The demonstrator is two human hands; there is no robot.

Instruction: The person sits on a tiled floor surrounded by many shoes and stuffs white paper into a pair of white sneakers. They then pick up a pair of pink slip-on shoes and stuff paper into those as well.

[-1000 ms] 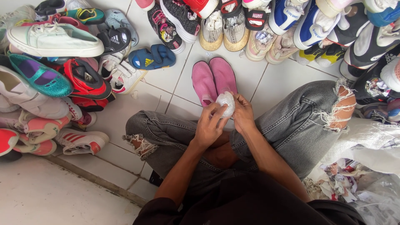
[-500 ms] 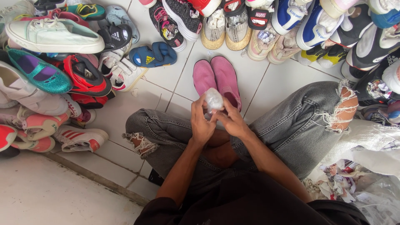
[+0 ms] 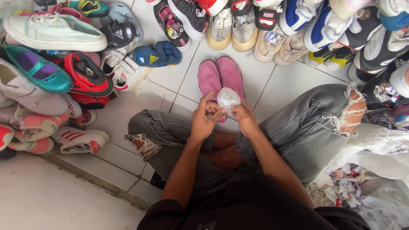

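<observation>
Mint-green canvas sneaker sits on top of the big shoe pile on the left. Next to the pile lies a small blue sandal with a yellow mark on the white tiled floor. In the middle, the left hand and the right hand both squeeze a crumpled clear plastic wad between them. It is held just above a pair of pink mesh shoes. Torn grey jeans cover the bent knees.

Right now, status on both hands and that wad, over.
Left hand and right hand both gripping the crumpled plastic wad. Pink shoes on the tiled floor just beyond. Nothing between.
</observation>
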